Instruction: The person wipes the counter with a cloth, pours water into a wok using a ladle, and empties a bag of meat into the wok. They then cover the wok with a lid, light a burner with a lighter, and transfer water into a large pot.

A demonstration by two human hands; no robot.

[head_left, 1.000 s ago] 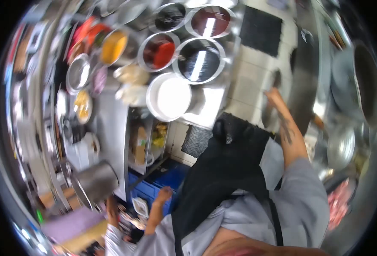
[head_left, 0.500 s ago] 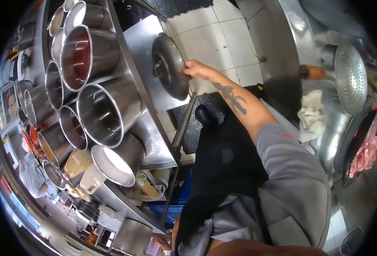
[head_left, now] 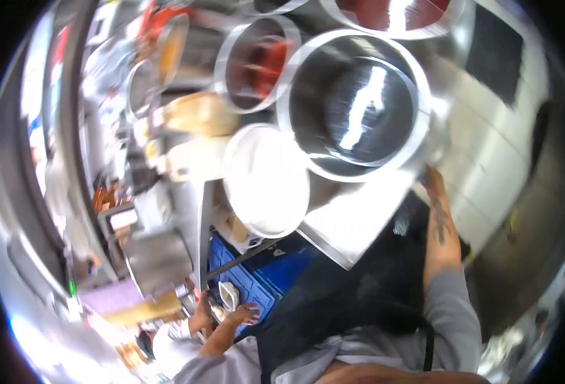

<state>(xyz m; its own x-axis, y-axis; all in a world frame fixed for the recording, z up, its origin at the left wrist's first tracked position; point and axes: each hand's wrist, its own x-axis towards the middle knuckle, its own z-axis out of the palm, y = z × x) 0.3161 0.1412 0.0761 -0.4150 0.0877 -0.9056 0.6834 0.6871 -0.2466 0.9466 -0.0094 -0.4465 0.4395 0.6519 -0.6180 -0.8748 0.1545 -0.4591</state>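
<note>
Head view is showing the person's right arm lying nearly straight ahead, its grey sleeve (head_left: 454, 313) ending near the elbow and the tattooed forearm leading up to the right hand (head_left: 434, 184). That hand is pointing forward at the right side of a steel table (head_left: 359, 221); blur is hiding how its fingers are set, so whether they are gripping anything cannot be told. Just ahead and to the left of these fingers, a large steel pot (head_left: 314, 96) is standing with dark contents inside, its wide mouth facing the camera; whether the fingertips are touching its wall is unclear.

Well apart, low on the left, the left hand (head_left: 243, 315) is hovering over or near a blue crate (head_left: 247, 281), its forearm slanting up from the grey cuff. Its fingers are curving loosely with gaps between them, and they are holding nothing visible. Just ahead and to the left of those fingers, a small white container (head_left: 229, 296) is resting; farther left, another person's hand (head_left: 200, 312) is showing. Well ahead of the left fingers, a pot of white contents (head_left: 324, 185) is standing close beside the large steel pot, and two pale jugs (head_left: 202, 115) are sitting beyond. Right of the right fingers, floor tiles (head_left: 480, 153) are showing.
</note>
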